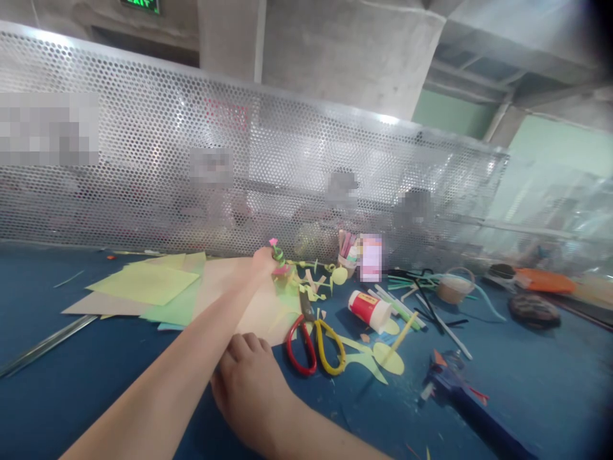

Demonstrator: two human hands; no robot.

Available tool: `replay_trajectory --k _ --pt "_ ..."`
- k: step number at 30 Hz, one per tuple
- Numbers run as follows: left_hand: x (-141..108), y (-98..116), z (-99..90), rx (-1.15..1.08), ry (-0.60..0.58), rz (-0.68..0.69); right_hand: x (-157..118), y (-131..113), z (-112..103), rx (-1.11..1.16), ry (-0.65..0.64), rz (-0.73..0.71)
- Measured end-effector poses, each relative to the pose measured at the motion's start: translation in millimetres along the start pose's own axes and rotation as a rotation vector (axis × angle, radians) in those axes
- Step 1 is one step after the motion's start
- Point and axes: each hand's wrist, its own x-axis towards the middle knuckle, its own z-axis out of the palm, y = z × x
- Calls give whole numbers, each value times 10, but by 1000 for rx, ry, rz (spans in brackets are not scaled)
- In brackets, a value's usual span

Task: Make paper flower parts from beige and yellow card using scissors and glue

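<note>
My left arm stretches forward across the sheets of paper. At its far end my left hand (265,259) is closed at a small craft flower (278,257) with a pink top, a green coiled stem and a pink base; its fingertips are mostly hidden. Nearer me, my right hand (253,390) lies under the left forearm with its fingers curled down by the paper's front edge. What is under those fingers, if anything, is hidden. Just right of it lie scissors (313,348) with one red and one yellow handle.
Yellow, green and beige paper sheets (143,284) lie left. Right are a red-and-white bottle (368,311), pale paper cutouts (389,358), pipe cleaners (445,326), a blue glue gun (460,390) and a phone (371,257). A perforated metal screen (287,160) stands behind, with people beyond.
</note>
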Motion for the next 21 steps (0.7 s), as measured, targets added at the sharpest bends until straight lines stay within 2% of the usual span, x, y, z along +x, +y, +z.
replay_trajectory --k 8,12,17,21 --pt "20 91 -58 101 -122 1 -28 19 7 135 54 30" --pt "-41 130 -114 74 -223 28 19 26 4 78 1 22" --pt "-143 129 -269 29 -290 73 50 34 86 -88 -20 -117" --pt "-183 123 -372 47 -276 71 14 22 108 -82 -19 -191"
